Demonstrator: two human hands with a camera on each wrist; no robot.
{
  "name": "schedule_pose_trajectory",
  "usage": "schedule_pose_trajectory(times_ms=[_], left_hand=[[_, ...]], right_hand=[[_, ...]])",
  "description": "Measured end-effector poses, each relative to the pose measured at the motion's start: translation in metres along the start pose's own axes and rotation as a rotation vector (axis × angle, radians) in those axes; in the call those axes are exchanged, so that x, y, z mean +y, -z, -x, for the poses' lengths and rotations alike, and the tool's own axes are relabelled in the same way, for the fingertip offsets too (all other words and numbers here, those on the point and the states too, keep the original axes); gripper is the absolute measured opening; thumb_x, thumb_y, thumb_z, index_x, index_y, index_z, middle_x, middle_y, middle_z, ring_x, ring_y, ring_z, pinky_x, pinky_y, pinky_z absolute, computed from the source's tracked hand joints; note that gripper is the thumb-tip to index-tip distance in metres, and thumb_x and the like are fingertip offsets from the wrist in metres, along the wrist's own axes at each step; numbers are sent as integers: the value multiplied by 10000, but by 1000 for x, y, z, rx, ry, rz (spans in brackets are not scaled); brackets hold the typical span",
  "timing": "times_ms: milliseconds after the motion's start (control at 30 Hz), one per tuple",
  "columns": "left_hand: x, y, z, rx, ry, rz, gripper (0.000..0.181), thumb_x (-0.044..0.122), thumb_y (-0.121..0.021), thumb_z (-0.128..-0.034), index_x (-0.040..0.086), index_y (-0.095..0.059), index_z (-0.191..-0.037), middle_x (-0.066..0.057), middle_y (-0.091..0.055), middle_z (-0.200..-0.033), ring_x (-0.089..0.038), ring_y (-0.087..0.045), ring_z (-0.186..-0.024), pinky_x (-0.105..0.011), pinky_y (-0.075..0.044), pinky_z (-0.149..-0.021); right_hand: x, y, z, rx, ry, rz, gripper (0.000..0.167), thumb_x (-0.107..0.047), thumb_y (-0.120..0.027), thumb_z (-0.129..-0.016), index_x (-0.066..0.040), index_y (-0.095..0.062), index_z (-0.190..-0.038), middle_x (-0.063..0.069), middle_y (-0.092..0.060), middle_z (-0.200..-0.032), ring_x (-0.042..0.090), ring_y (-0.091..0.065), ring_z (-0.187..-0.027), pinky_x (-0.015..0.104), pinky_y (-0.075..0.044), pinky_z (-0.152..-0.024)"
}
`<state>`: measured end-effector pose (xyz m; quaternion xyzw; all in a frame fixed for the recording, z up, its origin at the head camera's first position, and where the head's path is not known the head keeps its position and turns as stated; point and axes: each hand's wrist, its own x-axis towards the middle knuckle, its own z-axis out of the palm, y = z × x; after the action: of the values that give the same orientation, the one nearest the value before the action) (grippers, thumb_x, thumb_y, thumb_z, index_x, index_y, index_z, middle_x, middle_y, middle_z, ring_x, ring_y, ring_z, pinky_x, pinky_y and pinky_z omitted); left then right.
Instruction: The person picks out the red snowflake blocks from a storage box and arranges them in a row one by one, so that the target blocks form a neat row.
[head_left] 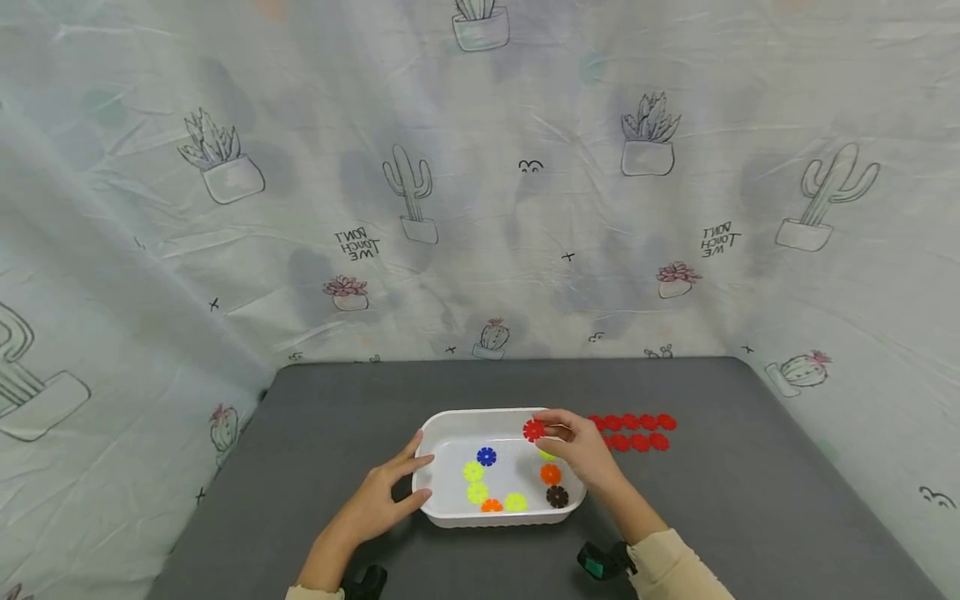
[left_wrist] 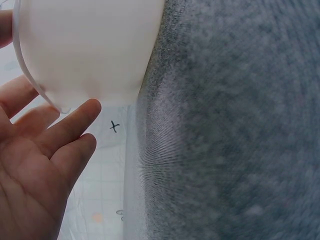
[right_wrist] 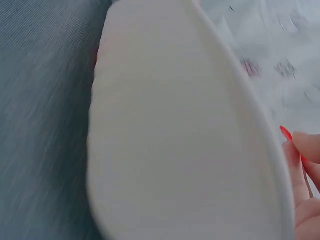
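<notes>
My right hand (head_left: 577,442) pinches a red notched plastic disc (head_left: 533,430) between thumb and fingers above the far right part of a white rectangular dish (head_left: 450,421). In the right wrist view, the red disc (right_wrist: 285,132) shows edge-on at the fingertips, beyond the dish's outer wall (right_wrist: 170,120). At the dish's left end my left hand (head_left: 378,496) rests on the rim with extended fingers. The left wrist view shows some fingers of the left hand (left_wrist: 40,155) beyond the rim and others outside the dish wall (left_wrist: 95,50).
Inside the dish lie a blue disc (head_left: 487,457), several yellow discs (head_left: 473,472), two orange discs (head_left: 551,474) and a black disc (head_left: 557,497). Two rows of red discs (head_left: 631,422) lie right of the dish on the grey table (head_left: 337,417). Patterned cloth (head_left: 480,208) hangs behind.
</notes>
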<state>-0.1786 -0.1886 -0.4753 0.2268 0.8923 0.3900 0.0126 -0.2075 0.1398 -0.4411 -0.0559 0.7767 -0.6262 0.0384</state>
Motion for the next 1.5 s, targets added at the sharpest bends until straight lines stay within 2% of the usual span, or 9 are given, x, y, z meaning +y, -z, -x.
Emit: schedule_pose_trajectory(times_ms=[133,267,433,600,833,1000,1267,1400,1500], left_hand=[[1,2,-2,0,-6,-2,510,332,-641,-897,111,-546,-1347,-56,-235,-1564,-311,-317,-1383,-573,-352,-1038],[3,3,-3,1,-8,-3,509,328,-643,-896,113,-547,-1347,-59,-236,-1564,-315,-317,-1384,-574,-350,-1038],[5,3,-4,0,-2,-2,515,331,-646,-894,115,-544,-1349,-50,-234,-1566,-303,-317,-1387,-569,-348,-1043],[5,4,-4,2,4,1,521,335,-648,-892,115,-542,-1352,-47,-231,-1567,-304,-314,-1389,-571,-342,-1047],[5,4,-3,0,13,0,524,343,-646,-890,115,-544,-1350,-50,-234,-1566,-307,-310,-1392,-577,-332,-1052],[4,2,-2,0,11,-2,517,341,-646,-891,118,-547,-1348,-56,-237,-1564,-309,-313,-1390,-574,-336,-1051],[4,2,-1,4,12,0,519,344,-648,-890,115,-550,-1345,-55,-236,-1564,-309,-315,-1389,-575,-339,-1048],[4,2,0,-3,18,-1,517,345,-646,-891,112,-552,-1342,-56,-237,-1563,-301,-316,-1388,-572,-341,-1048],[5,1,1,-9,26,4,517,348,-645,-891,110,-553,-1341,-59,-238,-1562,-300,-315,-1388,-572,-338,-1050]], right_hand=[[14,27,11,46,35,-31,408,-74,-700,-842,31,-589,-1220,174,-609,-1188,151,-605,-994,191,-527,-793],[31,54,19,145,49,-41,439,-67,-711,-831,63,-570,-1225,-2,-641,-1090,34,-600,-913,160,-519,-771],[44,92,26,294,-8,-34,501,-92,-699,-851,89,-514,-1280,-216,-595,-1011,-44,-564,-886,112,-493,-744],[56,126,30,407,-91,20,527,-149,-669,-887,63,-476,-1330,-281,-536,-980,-94,-518,-888,79,-467,-742],[74,154,30,539,-148,59,484,-35,-651,-874,94,-482,-1309,-301,-541,-822,-139,-522,-794,73,-468,-691],[85,161,28,576,-188,129,451,14,-648,-852,101,-515,-1274,-212,-594,-828,-153,-505,-733,77,-460,-652],[95,161,23,567,-181,322,396,-35,-664,-855,95,-570,-1218,245,-637,-1048,-171,-444,-680,98,-439,-599],[97,162,20,575,-178,413,376,-62,-668,-853,80,-598,-1193,275,-642,-1077,-200,-413,-656,84,-409,-585],[99,162,19,581,-189,493,363,-77,-672,-851,52,-617,-1185,258,-653,-1073,-96,-502,-685,149,-442,-620]])
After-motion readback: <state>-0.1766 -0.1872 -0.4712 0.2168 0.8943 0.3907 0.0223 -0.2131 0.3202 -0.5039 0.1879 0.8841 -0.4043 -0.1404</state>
